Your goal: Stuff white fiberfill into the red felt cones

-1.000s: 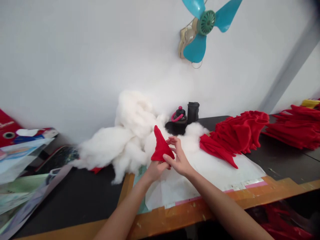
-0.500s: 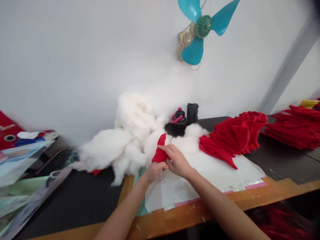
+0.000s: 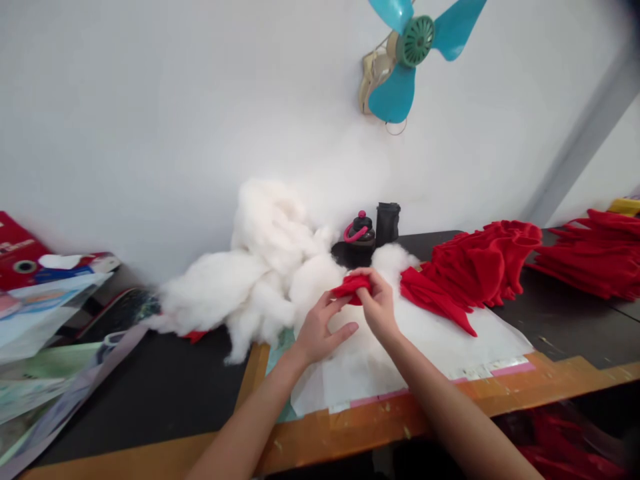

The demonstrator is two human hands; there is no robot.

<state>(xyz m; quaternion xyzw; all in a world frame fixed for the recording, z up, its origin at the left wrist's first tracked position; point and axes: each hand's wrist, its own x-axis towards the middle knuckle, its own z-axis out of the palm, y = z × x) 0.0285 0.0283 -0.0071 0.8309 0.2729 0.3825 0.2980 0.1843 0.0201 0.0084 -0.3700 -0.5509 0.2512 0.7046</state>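
Observation:
A small piece of red cloth [image 3: 354,283] is held up over the white sheet, in front of the white stuffing. My right hand [image 3: 379,308] grips its right side, fingers on the far side and thumb on the near side. At its left end, the fingers of my left hand [image 3: 320,328] hold the cloth, while the left thumb sticks out apart from it. Part of the cloth is hidden by my fingers. Close behind both hands lies a large heap of fluffy white stuffing [image 3: 267,250].
To the right a pile of red cloth pieces [image 3: 475,270] lies partly on the white sheet [image 3: 480,347], with another red stack [image 3: 595,257] beyond. A black bottle with a pink loop [image 3: 361,233] and a black container [image 3: 387,223] stand by the wall. Packets [image 3: 45,300] crowd the left.
The red cloth has moved right and turned from upright to nearly flat. My left hand has opened its thumb away; my right hand has shifted to the cloth's right side.

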